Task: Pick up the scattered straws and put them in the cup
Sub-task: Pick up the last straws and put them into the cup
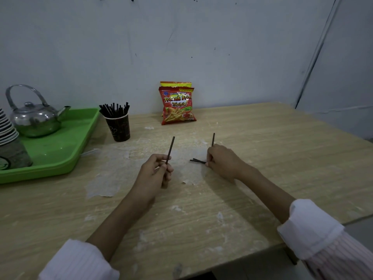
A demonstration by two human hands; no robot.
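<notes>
Straws (197, 161) lie crossed on the worktop (262, 158), ends at the right hand (224, 160), whose curled fingers hold an upright straw (213, 139); the left hand (155, 172) grips a tilted straw (170, 150); the cup (119, 128), farther left beside a green tray (60, 154), stands packed with more.

Both forearms reach in over the near edge of the worktop (252, 138) toward its middle, bare below pushed-back white sleeves (310, 229). The left hand (155, 170) has its thumb side up, fingers (162, 158) curled round a dark straw (170, 148) that stands nearly upright. The right hand (222, 160) sits knuckles-up, low over the worktop, gripping a second straw (213, 139) upright, while its fingertips (207, 163) pinch the end of a straw bundle (196, 161) lying flat.
</notes>
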